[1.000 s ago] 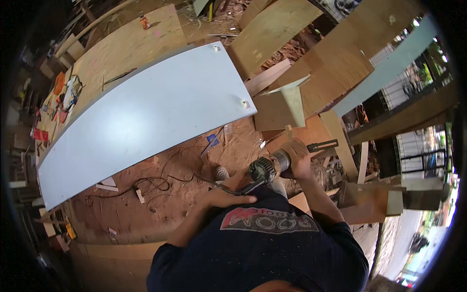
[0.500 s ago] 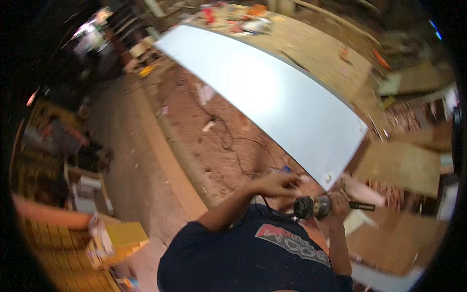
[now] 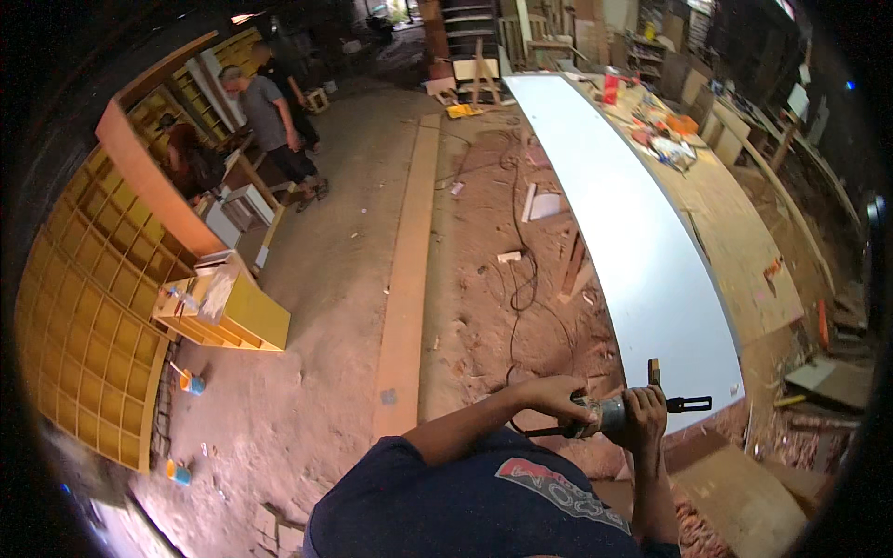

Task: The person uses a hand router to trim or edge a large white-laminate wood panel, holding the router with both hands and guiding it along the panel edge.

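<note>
Both hands stay clamped on the power tool [image 3: 609, 414], right hand [image 3: 642, 418] wrapping its body, left hand [image 3: 558, 398] gripping the rear, held beside the long white panel [image 3: 633, 242], which now stretches away instead of across the view.

1. A carpentry workshop: a long white panel [image 3: 642, 242] lies along the table [image 3: 744, 242].
2. Left of the panel, sawdust, offcuts and a black cable [image 3: 521, 270] cover the floor.
3. Farther left stand yellow grid shelving units [image 3: 84, 316].
4. Beyond the panel, boards lean stacked.
</note>
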Demonstrator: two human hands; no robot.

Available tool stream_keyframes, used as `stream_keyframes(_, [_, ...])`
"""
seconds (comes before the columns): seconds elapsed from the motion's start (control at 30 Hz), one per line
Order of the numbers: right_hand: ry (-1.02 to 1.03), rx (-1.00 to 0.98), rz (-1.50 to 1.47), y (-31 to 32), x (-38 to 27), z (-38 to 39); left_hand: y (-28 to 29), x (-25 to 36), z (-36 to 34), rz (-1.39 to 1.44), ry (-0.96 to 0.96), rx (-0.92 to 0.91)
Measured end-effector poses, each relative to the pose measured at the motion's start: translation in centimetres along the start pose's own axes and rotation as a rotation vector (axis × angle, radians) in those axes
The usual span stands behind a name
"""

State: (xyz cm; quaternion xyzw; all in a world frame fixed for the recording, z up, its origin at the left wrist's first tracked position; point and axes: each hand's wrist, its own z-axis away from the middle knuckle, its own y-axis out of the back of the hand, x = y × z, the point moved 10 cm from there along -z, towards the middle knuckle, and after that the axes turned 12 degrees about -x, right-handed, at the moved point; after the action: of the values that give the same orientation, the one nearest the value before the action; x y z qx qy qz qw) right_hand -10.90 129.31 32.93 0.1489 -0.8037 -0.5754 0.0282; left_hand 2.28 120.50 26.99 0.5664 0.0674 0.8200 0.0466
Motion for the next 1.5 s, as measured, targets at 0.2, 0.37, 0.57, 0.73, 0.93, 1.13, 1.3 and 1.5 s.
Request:
stream_keyframes(0.2, [0.173, -0.071, -0.083, -1.2, -4.9, -7.1, 2.1, -4.7, 2.4, 0.070, 0.191, -0.084])
stream_keyframes(0.37, [0.272, -0.020, -0.052, -3.5, -6.3, -10.4, 4.6, -6.2, 3.0, -0.107, 0.176, -0.027])
stream_keyframes(0.57, [0.274, -0.099, -0.080, -7.7, -6.4, -13.8, 7.7, -6.6, 6.3, -0.147, 0.260, 0.116])
stream_keyframes(0.73, [0.281, -0.105, -0.136, -9.4, -7.0, -16.2, 10.2, -9.5, 5.9, -0.223, 0.251, 0.149])
stream_keyframes(0.93, [0.095, -0.063, -0.069, -9.6, -5.4, -16.8, 14.8, -7.3, 7.4, -0.340, 0.068, 0.248])
stream_keyframes(1.13, [-0.287, -0.027, -0.076, -7.3, -1.2, -13.3, 19.8, 0.3, 11.1, -0.415, -0.317, 0.421])
stream_keyframes(1.3, [-0.569, 0.038, 0.078, -5.2, 1.0, -8.3, 14.9, 1.8, 9.6, 0.127, -0.515, -0.394])
stream_keyframes(1.5, [-0.748, 0.199, 0.098, -0.6, -1.1, -7.1, 12.5, -2.9, 2.1, 0.044, -0.331, -0.157])
